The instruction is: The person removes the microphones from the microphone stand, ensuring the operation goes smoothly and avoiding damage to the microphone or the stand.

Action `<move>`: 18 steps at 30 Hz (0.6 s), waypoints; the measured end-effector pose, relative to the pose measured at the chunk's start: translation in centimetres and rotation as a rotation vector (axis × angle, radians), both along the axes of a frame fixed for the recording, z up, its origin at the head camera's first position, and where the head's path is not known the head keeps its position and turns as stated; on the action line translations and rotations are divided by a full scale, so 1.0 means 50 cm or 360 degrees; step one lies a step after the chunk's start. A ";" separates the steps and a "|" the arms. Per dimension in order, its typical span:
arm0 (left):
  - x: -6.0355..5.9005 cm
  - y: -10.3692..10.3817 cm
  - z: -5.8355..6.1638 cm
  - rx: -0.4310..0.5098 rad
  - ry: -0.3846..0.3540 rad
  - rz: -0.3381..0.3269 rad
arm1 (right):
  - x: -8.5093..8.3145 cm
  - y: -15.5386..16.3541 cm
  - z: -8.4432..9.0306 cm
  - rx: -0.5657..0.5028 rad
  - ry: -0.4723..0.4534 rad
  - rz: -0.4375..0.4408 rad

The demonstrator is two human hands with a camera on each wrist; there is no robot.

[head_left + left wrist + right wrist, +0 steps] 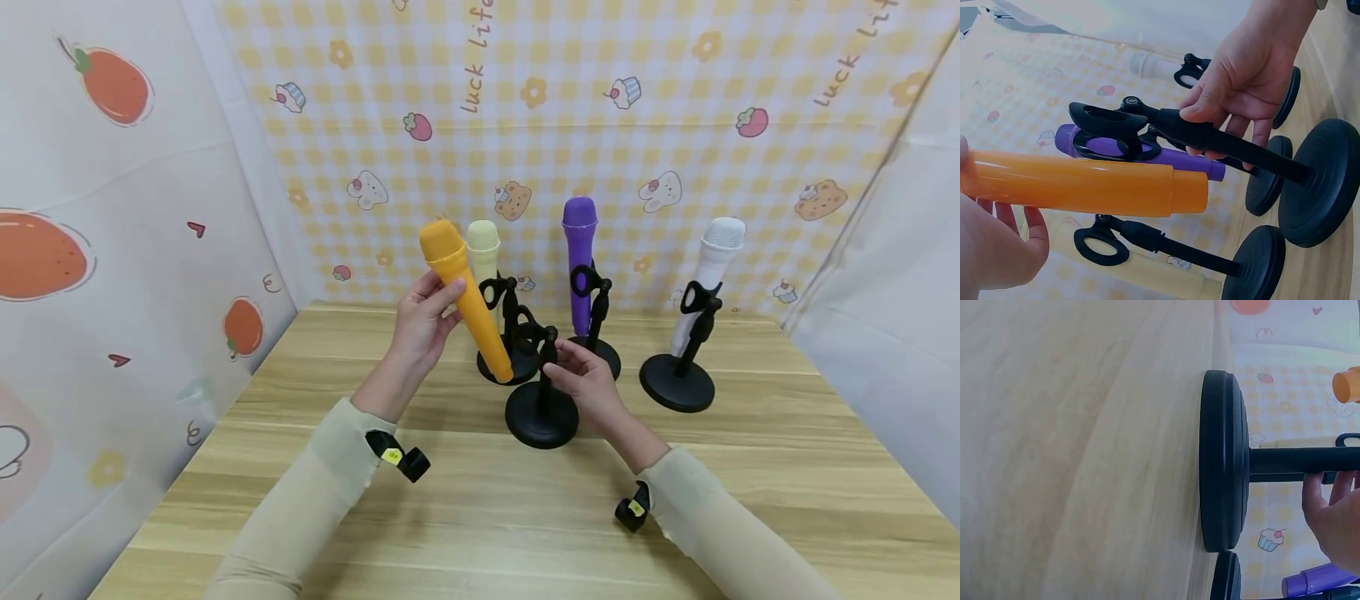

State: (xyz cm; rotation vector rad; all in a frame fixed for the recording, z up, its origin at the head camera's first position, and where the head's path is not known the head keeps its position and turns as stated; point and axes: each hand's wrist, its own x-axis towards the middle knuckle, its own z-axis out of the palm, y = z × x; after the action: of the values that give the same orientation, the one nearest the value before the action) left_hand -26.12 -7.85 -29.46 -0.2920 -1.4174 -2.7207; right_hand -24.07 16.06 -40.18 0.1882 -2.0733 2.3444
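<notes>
On the pale wooden table (480, 508), our right hand (588, 379) gripped the empty black round-based stand (542, 414) while our left hand (422, 321) clasped the orange plastic microphone (465, 300) above; steadying the stand seemed wise.

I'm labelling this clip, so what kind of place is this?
Probably a small staged tabletop booth, not a lived-in room: a wooden table is walled by cartoon-print cloth backdrops, and toy-coloured microphones stand in a row, like the purple mic and white mic.
</notes>
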 end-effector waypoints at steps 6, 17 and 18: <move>0.001 0.001 -0.007 -0.0037 -0.0009 -0.0001 | 0.001 0.001 -0.001 0.0006 -0.0011 -0.0010; 0.002 0.000 -0.020 -0.0088 -0.0036 -0.0004 | 0.000 0.002 0.001 -0.0013 -0.0021 0.0003; 0.003 0.000 -0.020 -0.0098 -0.0038 0.0002 | 0.000 0.001 0.001 -0.0017 -0.0024 0.0000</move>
State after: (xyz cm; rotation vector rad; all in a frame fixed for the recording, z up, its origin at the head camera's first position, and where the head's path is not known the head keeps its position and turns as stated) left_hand -25.98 -7.85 -30.47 -0.2624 -1.5091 -2.6922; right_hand -24.06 16.13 -40.12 0.1710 -2.0669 2.3637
